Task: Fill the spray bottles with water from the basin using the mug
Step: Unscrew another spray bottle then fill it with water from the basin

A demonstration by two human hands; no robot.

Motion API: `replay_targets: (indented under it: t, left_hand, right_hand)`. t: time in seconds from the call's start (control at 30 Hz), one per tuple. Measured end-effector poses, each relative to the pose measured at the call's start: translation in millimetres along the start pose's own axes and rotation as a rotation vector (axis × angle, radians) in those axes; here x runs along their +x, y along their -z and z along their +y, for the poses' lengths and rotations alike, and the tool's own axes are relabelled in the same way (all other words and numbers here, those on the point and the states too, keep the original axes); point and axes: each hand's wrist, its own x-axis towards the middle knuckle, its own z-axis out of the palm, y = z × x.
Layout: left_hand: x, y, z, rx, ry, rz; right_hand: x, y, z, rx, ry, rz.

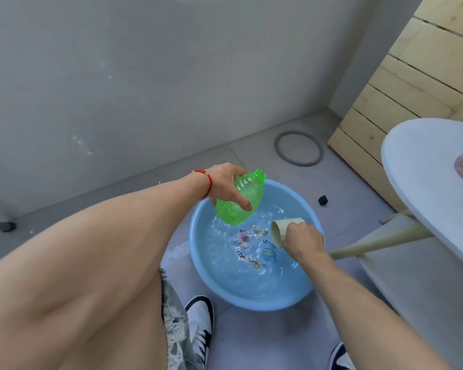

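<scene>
**Bottle mouth and mug mouth over the basin**

Left to right, as I viewed it from the head camera. The left hand (pixel 226 186) gripped the green spray bottle (pixel 238 201), capless, fingers wrapped round its body above the water. Its long axis ran tilted, neck up and to the right, away from me. The blue basin (pixel 198 252) sat on the floor beneath both hands. The right hand (pixel 304 243) clasped the mug (pixel 281 232) on its side, open mouth facing left, low at the water. I judged the bottle's opening lay up and left of the mug, so the mug had to rise to reach it.
</scene>
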Motion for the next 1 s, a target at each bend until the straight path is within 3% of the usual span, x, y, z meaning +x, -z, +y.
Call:
replay_targets:
  t: [0.17,0.3,0.5,0.67,0.73,0.83,1.0]
  left_hand:
    - [3.2,-7.6,-8.5,-0.109,0.058,-0.036]
    - [5.7,-9.4,-13.3,-0.099,0.077,-0.044]
    - [5.3,-9.2,-12.2,-0.099,0.081,-0.024]
    - [1.2,-5.4,-8.5,-0.112,0.058,0.012]
    - [-1.5,-2.6,-8.4,-0.141,0.049,0.021]
    - [-7.0,1.9,-7.0,-0.184,0.043,0.035]
    - [-13.2,9.4,-6.0,-0.271,0.029,0.063]
  right_hand:
    - [7.4,-62.7,-9.6,0.011,-0.054,-0.02]
    - [8.5,-92.6,-31.9,0.034,0.018,-0.024]
    - [4.0,-101.3,-65.2,0.488,-0.017,-0.04]
    - [0.2,-91.0,-56.3,1.204,-0.293,-0.159]
    - [-2.6,-87.2,-48.8,1.435,-0.301,-0.238]
    - [-10.9,-70.5,-33.3,1.531,-0.192,-0.303]
    - [-20.8,-5.5,5.6,1.463,-0.016,-0.231]
